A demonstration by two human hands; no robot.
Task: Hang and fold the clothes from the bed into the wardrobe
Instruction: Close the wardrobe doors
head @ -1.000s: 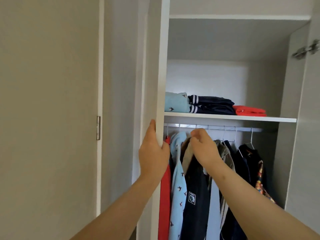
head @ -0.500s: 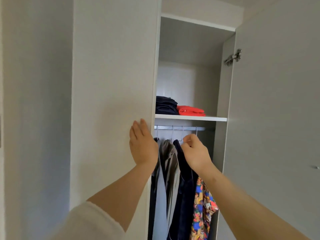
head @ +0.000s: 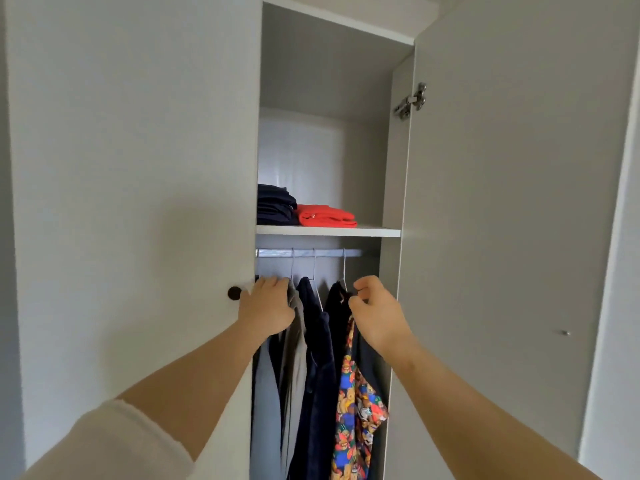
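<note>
- The wardrobe (head: 329,81) stands part open. Its left door (head: 138,168) covers most of the left side, and the right door (head: 519,202) swings wide.
- The left hand (head: 266,306) lies on the left door's free edge, right beside the dark knob (head: 234,293). It is likely there to move the door. It is not clear if the fingers hook round the edge or just press on it.
- The right hand (head: 375,313) has its fingers curled in. It is just beside the top of a dark shirt (head: 337,306), and nothing shows between the fingers.
- The clothes are inside the wardrobe. A grey top (head: 294,341), a dark blue robe (head: 320,358), the dark shirt and a bear-print cloth (head: 356,403) hang on wire hangers (head: 313,265) from the rail (head: 311,252), so they stay smooth.
- Above them, a dark folded pile (head: 275,206) and a red folded top (head: 325,216) sit touching each other on the shelf (head: 329,231). The dark pile is at the door's edge and the red top lies toward the middle. The shelf's right end is bare.
- The bed is not in view, so it is not clear if more clothes wait there.
</note>
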